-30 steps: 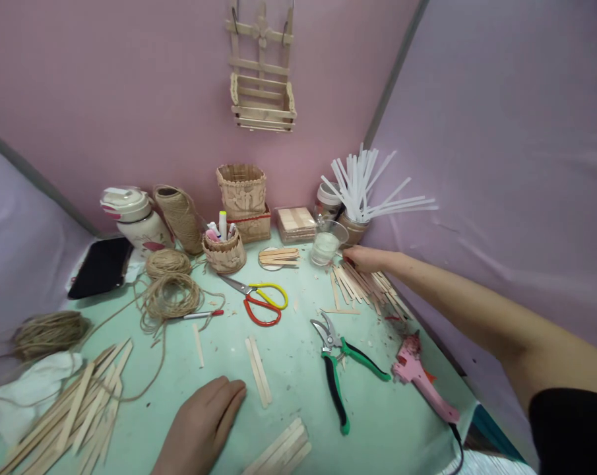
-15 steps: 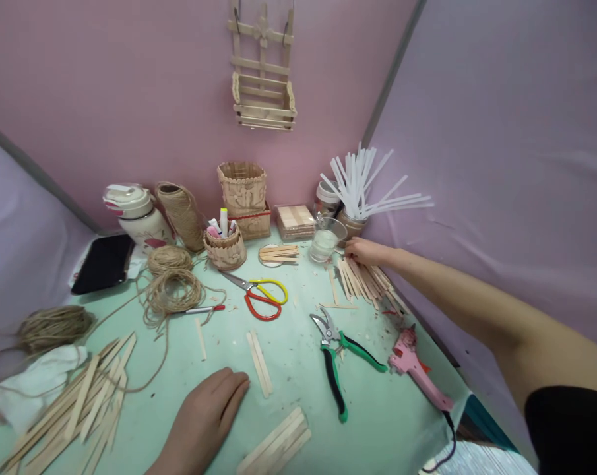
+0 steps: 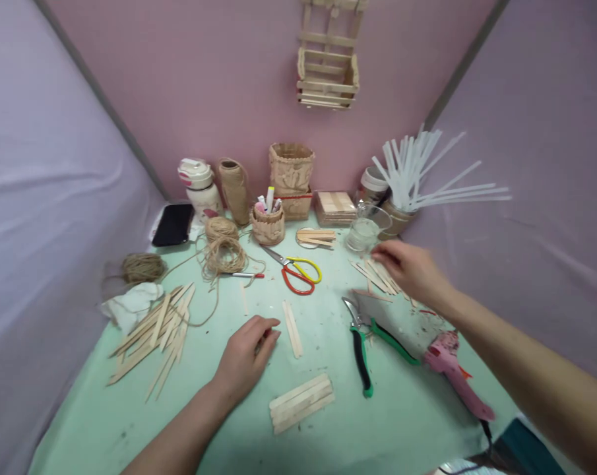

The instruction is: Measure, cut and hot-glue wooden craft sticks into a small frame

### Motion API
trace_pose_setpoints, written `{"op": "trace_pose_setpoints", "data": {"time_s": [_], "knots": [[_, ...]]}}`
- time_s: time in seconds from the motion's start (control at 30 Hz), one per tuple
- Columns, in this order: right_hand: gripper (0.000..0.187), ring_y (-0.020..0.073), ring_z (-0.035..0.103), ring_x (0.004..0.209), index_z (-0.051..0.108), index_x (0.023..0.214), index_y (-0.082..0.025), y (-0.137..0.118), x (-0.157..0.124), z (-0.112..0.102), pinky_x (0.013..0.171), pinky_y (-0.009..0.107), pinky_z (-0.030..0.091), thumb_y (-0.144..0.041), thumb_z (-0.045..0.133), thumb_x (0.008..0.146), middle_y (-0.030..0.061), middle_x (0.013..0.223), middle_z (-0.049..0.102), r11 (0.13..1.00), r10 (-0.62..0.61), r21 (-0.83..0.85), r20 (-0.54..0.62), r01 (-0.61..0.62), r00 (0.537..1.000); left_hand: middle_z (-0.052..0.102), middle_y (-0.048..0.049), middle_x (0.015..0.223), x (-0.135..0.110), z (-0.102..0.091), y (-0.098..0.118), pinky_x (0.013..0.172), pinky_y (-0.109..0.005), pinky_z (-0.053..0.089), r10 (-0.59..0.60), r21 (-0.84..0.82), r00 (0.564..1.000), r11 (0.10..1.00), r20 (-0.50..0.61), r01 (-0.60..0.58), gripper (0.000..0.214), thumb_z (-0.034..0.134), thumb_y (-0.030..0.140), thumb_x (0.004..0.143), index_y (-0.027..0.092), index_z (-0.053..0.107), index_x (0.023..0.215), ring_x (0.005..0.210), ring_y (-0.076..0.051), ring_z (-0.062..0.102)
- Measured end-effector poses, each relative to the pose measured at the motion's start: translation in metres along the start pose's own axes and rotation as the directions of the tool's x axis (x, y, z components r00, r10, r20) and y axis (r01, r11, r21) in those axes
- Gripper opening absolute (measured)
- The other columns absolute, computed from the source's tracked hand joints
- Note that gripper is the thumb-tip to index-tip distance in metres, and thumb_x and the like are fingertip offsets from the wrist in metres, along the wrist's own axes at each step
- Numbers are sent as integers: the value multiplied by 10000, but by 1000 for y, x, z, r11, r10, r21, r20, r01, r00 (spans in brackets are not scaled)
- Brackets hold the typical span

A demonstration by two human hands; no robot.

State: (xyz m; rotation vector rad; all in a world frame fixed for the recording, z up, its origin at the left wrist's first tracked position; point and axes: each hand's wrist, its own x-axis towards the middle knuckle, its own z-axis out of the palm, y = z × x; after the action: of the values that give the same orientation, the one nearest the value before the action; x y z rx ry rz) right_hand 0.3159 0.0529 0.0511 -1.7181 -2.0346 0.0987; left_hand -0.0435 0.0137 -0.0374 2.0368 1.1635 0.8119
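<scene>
My left hand rests on the table with its fingers loosely bent, thumb and forefinger apart, nothing between them. Just right of its fingertips lie two wooden craft sticks side by side. Nearer me is a small panel of joined sticks. My right hand is over a loose pile of craft sticks, in front of a clear measuring cup. Its thumb and fingers are pinched together; whatever they hold is too small or hidden to make out.
Green-handled pruning shears, a pink glue gun and scissors lie on the table. Twine and split sticks are at left. White glue sticks fan out of a pot. A stick basket hangs on the wall.
The head view has shifted, so everything sits further right. My right hand has lifted from the back of the stick pile and come nearer. My left thumb and forefinger have parted.
</scene>
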Motion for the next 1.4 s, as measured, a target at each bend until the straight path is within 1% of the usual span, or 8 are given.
{"op": "trace_pose_setpoints", "data": {"time_s": [0.07,0.17,0.33,0.53,0.87,1.0,1.27,1.4], "knots": [[203,171,617,681,669,840,-220,-57,-12,17,647,272,428,-341,529,925,24,762,706,969,-31,245,258,-35,966,668,-63,915,0,-1,5,730,-292,500,-94,-199,996,976,-6,91,236,551,370,941,190,671,1036,808,-179,626],[138,130,600,642,667,777,-207,-130,-24,50,620,229,397,-227,571,873,-14,698,694,900,-120,415,531,-133,839,665,-41,828,1,-2,10,634,-275,495,-213,-557,973,798,95,229,341,554,464,922,175,660,1070,673,-150,600],[227,126,598,624,681,748,-184,-169,-9,89,595,224,375,-306,579,911,-3,657,684,913,-229,400,672,-84,704,568,28,613,9,-2,7,535,-211,406,-438,-754,897,607,-56,249,358,690,514,817,163,625,785,539,-91,495],[187,206,655,905,714,910,-163,-144,45,95,752,269,410,-232,543,943,99,963,741,997,-72,45,512,56,856,500,50,542,18,-8,1,457,-187,305,-603,-868,793,437,-89,236,465,732,600,729,161,582,704,477,-66,415],[109,225,638,934,688,881,-167,-161,84,156,753,284,418,-271,654,879,120,985,709,991,-94,-46,455,129,885,411,72,479,15,-2,-3,429,-207,211,-618,-828,785,463,-46,316,519,671,668,740,167,557,661,422,-60,322],[108,208,633,838,660,858,-175,-159,84,141,704,281,393,-236,590,914,95,895,713,993,-97,-23,410,117,907,417,70,494,15,-4,-1,441,-210,215,-604,-829,795,471,-55,301,504,669,651,752,166,560,665,432,-60,330],[113,170,576,699,597,828,-222,-143,35,44,652,272,386,-228,529,918,20,774,661,985,-125,122,38,119,991,430,69,528,13,-4,-1,447,-198,231,-597,-832,802,459,-27,313,477,678,615,772,165,548,681,458,-58,338],[144,184,577,693,573,796,-238,-129,-4,17,635,293,389,-251,499,919,33,774,657,996,-80,49,71,76,994,435,66,531,14,-4,0,441,-194,234,-601,-812,798,479,-28,332,458,682,595,778,163,561,688,462,-60,344]]}}
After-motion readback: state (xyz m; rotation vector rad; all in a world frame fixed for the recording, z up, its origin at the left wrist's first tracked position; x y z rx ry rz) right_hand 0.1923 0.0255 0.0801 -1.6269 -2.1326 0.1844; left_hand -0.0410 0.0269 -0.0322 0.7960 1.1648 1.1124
